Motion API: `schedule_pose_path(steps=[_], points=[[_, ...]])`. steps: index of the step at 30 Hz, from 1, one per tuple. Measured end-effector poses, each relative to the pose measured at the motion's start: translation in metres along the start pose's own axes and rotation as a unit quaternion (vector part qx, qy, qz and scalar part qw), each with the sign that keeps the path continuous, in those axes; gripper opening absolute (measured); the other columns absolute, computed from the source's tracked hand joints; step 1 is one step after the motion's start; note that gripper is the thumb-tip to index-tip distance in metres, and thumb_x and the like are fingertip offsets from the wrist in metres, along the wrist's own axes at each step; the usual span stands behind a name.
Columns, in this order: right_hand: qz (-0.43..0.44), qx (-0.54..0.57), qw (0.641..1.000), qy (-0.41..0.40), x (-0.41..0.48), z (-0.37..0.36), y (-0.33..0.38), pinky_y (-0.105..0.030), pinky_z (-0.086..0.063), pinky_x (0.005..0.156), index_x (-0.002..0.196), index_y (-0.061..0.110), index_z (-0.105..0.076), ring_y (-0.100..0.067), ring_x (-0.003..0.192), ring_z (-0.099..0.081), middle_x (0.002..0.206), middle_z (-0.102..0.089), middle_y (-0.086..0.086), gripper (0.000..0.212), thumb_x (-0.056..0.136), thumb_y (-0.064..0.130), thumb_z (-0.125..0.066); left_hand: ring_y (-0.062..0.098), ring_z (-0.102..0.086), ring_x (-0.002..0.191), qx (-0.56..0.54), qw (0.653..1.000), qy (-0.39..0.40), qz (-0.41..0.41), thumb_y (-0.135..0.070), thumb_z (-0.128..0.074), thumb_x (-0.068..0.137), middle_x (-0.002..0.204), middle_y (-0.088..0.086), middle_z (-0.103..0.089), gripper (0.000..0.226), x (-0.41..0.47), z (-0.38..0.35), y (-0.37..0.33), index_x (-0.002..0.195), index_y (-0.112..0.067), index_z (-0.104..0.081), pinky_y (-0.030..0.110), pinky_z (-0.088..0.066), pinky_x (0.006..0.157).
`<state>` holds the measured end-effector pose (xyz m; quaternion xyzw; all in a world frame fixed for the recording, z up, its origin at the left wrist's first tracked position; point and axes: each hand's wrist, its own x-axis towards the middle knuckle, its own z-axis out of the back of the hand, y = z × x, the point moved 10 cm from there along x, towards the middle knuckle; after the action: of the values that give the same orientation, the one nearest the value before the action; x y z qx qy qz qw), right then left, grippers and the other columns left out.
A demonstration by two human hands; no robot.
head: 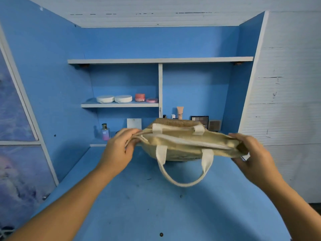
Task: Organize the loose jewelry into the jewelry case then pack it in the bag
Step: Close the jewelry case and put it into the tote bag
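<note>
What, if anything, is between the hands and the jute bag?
Nothing visible. The left hand grips the jute bag at its left end, the right hand at its right end.

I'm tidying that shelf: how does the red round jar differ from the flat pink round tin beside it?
The red round jar stands taller; the flat pink round tin is low. The jar is a deeper red, the tin a paler pink. Both are round and sit side by side on the white-edged blue shelf.

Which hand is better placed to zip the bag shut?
Likely left hand: it pinches the bag end where a white tab, maybe the zip pull, shows; right hand grips the other end.
</note>
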<state>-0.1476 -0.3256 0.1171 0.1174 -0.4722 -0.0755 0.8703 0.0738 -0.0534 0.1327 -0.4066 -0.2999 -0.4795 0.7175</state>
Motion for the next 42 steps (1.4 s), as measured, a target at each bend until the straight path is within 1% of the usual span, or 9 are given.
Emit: schedule_pose_path(steps=[6, 10, 13, 15, 17, 21, 28, 36, 42], points=[[-0.044, 0.030, 0.997, -0.055, 0.055, 0.028, -0.017, -0.032, -0.044, 0.082, 0.120, 0.012, -0.055, -0.022, 0.091, -0.056, 0.107, -0.056, 0.000, 0.054, 0.074, -0.015, -0.060, 0.002, -0.053, 0.082, 0.000, 1.000, 0.007, 0.008, 0.003, -0.062, 0.089, 0.095, -0.003, -0.064, 0.026, 0.061, -0.011, -0.019, 0.111, -0.008, -0.070, -0.001, -0.034, 0.078], [-0.089, 0.020, 0.993, -0.079, 0.083, 0.038, -0.039, -0.035, -0.045, 0.084, 0.123, 0.014, -0.054, -0.015, 0.094, -0.049, 0.112, -0.058, -0.004, 0.055, 0.075, -0.011, -0.053, 0.012, -0.057, 0.091, -0.027, 0.997, 0.027, 0.064, -0.005, -0.061, 0.091, 0.098, -0.005, -0.064, 0.027, 0.095, -0.032, -0.018, 0.116, -0.012, -0.069, 0.016, -0.041, 0.079], [-0.142, 0.011, 0.987, -0.078, 0.093, 0.026, -0.066, -0.030, -0.038, 0.090, 0.128, 0.016, -0.051, -0.024, 0.106, -0.051, 0.121, -0.054, -0.011, 0.058, 0.077, -0.010, -0.051, 0.018, -0.060, 0.095, -0.039, 0.992, 0.051, 0.110, -0.005, -0.059, 0.093, 0.097, -0.005, -0.062, 0.025, 0.103, -0.060, -0.010, 0.116, -0.011, -0.068, 0.004, -0.038, 0.072], [-0.172, 0.015, 0.983, -0.058, 0.092, 0.010, -0.082, -0.028, -0.035, 0.095, 0.134, 0.019, -0.047, -0.025, 0.114, -0.048, 0.129, -0.046, -0.012, 0.061, 0.080, -0.009, -0.049, 0.021, -0.056, 0.112, -0.024, 0.991, 0.069, 0.111, -0.005, -0.056, 0.095, 0.113, -0.003, -0.061, 0.036, 0.103, -0.080, -0.005, 0.129, -0.016, -0.059, 0.002, -0.034, 0.087], [-0.181, 0.022, 0.983, -0.038, 0.086, -0.007, -0.092, -0.030, -0.032, 0.103, 0.140, 0.019, -0.041, -0.027, 0.124, -0.041, 0.139, -0.035, -0.014, 0.065, 0.082, -0.010, -0.048, 0.025, -0.037, 0.133, 0.023, 0.987, 0.118, 0.105, -0.008, -0.051, 0.097, 0.144, 0.005, -0.043, 0.057, 0.098, -0.105, 0.000, 0.149, -0.026, -0.033, 0.027, -0.031, 0.109], [-0.177, -0.026, 0.984, 0.002, 0.065, -0.037, -0.100, -0.049, -0.024, 0.111, 0.148, 0.023, -0.024, -0.038, 0.140, -0.018, 0.156, -0.009, -0.020, 0.082, 0.080, 0.010, -0.066, 0.032, 0.003, 0.147, 0.143, 0.974, 0.161, 0.064, -0.033, -0.044, 0.098, 0.161, 0.003, 0.008, 0.072, 0.075, -0.137, -0.003, 0.152, -0.039, 0.002, 0.055, -0.011, 0.118], [-0.031, -0.168, 0.966, 0.196, -0.005, -0.122, -0.079, -0.057, -0.028, 0.109, 0.150, 0.040, -0.013, -0.040, 0.139, -0.021, 0.160, -0.003, -0.010, 0.090, 0.073, 0.072, -0.049, 0.030, 0.030, 0.144, 0.232, 0.929, 0.287, -0.033, -0.073, -0.034, 0.085, 0.156, 0.002, 0.035, 0.082, -0.004, -0.208, -0.005, 0.149, -0.047, 0.009, 0.049, 0.007, 0.116], [-0.050, -0.168, 0.946, 0.273, -0.033, -0.154, -0.090, -0.050, -0.006, 0.116, 0.142, 0.050, 0.020, -0.033, 0.146, 0.009, 0.152, 0.036, 0.005, 0.075, 0.077, 0.080, -0.002, 0.028, 0.040, 0.138, 0.221, 0.925, 0.307, -0.032, -0.070, -0.026, 0.087, 0.153, 0.003, 0.041, 0.079, -0.014, -0.235, 0.012, 0.148, -0.045, 0.016, 0.045, 0.010, 0.113], [-0.087, -0.184, 0.937, 0.284, -0.038, -0.166, -0.093, -0.052, -0.011, 0.114, 0.146, 0.044, 0.018, -0.038, 0.146, 0.004, 0.155, 0.027, -0.002, 0.077, 0.077, 0.079, 0.007, 0.028, 0.034, 0.142, 0.210, 0.923, 0.320, -0.033, -0.072, -0.022, 0.084, 0.155, 0.001, 0.037, 0.080, -0.011, -0.249, 0.029, 0.150, -0.043, 0.012, 0.050, -0.001, 0.117]])
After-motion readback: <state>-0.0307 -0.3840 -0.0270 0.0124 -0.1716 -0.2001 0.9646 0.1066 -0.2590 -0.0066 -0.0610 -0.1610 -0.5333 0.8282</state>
